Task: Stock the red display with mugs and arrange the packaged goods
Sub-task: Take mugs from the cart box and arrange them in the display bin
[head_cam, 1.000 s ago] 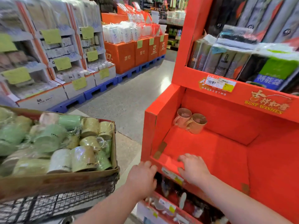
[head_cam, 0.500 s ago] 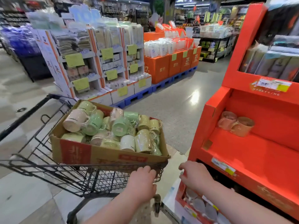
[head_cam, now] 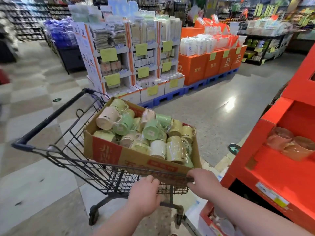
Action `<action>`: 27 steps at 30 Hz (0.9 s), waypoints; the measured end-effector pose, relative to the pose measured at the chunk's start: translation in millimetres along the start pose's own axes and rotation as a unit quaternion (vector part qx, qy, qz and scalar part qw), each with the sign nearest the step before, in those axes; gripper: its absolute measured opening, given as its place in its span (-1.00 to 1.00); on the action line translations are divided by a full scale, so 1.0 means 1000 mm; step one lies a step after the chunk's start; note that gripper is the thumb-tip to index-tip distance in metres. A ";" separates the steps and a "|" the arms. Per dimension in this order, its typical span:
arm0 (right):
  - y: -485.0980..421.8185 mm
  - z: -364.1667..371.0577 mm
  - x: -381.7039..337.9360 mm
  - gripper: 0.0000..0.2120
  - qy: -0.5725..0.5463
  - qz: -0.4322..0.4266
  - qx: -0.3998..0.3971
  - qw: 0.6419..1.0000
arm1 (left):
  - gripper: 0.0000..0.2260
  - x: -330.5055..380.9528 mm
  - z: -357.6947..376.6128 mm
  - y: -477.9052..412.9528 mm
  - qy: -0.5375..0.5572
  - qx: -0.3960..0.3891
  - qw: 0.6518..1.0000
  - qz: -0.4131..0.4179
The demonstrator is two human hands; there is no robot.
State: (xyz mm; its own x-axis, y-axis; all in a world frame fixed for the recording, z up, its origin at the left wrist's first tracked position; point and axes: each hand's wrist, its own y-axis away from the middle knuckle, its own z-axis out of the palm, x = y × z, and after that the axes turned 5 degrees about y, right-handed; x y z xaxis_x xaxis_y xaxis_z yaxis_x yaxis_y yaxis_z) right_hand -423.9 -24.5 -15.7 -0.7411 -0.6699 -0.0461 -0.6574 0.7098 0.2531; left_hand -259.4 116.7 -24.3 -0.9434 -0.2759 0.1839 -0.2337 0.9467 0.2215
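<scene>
A cardboard box (head_cam: pixel 105 150) full of several pastel green, yellow, cream and white mugs (head_cam: pixel 151 131) sits in a black wire shopping cart (head_cam: pixel 71 150). Both my hands hold the cart's near rim: my left hand (head_cam: pixel 144 195) curls over the wire edge at the middle, and my right hand (head_cam: pixel 202 183) grips the rim at the box's near right corner. The red display (head_cam: pixel 265 169) stands at the right. Two plastic-wrapped pink mugs (head_cam: pixel 289 144) stand on its shelf.
White shelving units (head_cam: pixel 133 62) with yellow-green price tags stand on blue pallets beyond the cart. Orange boxes (head_cam: pixel 209 65) topped with white packets follow to their right. Open grey floor (head_cam: pixel 213 113) lies between cart and stacks. More goods show in the display's bottom tray (head_cam: pixel 219 222).
Both hands left the red display's shelf edge and moved left onto the cart rim. The view swung left, so the cart fills the middle and the display sits at the right edge.
</scene>
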 end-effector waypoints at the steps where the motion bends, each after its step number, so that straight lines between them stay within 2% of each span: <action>1: -0.010 -0.002 0.000 -0.71 -0.006 0.003 -0.002 1.000 | -0.67 -0.004 -0.003 -0.005 -0.001 0.002 1.000 -0.006; 10: -0.101 -0.017 0.023 -0.59 -0.128 0.063 -0.030 0.989 | -0.67 -0.024 -0.035 -0.076 -0.011 0.008 0.999 -0.048; 15: -0.143 -0.017 0.040 -0.49 -0.220 0.084 -0.084 0.968 | -0.69 -0.025 -0.046 -0.124 -0.016 -0.003 0.999 -0.052; 17: -0.156 -0.013 0.044 -0.41 -0.252 0.083 -0.104 0.959 | -0.70 -0.024 -0.049 -0.142 -0.011 -0.011 0.998 -0.055; 22: -0.181 0.005 0.052 -0.07 -0.308 0.074 -0.126 0.940 | -0.66 -0.022 -0.050 -0.170 0.002 -0.026 0.996 -0.079; 27: -0.197 0.014 0.050 -0.09 -0.328 0.069 -0.128 0.933 | -0.61 -0.027 -0.052 -0.185 0.006 -0.026 0.995 -0.096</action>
State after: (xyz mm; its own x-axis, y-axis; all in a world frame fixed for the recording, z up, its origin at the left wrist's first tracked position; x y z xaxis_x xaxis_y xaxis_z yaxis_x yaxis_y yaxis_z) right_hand -333.1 -194.9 -81.6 -0.7961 -0.2383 -0.5562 -0.5570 0.6477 0.5198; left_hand -178.1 -59.8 -20.5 -0.8800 -0.4526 0.1441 -0.3962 0.8668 0.3029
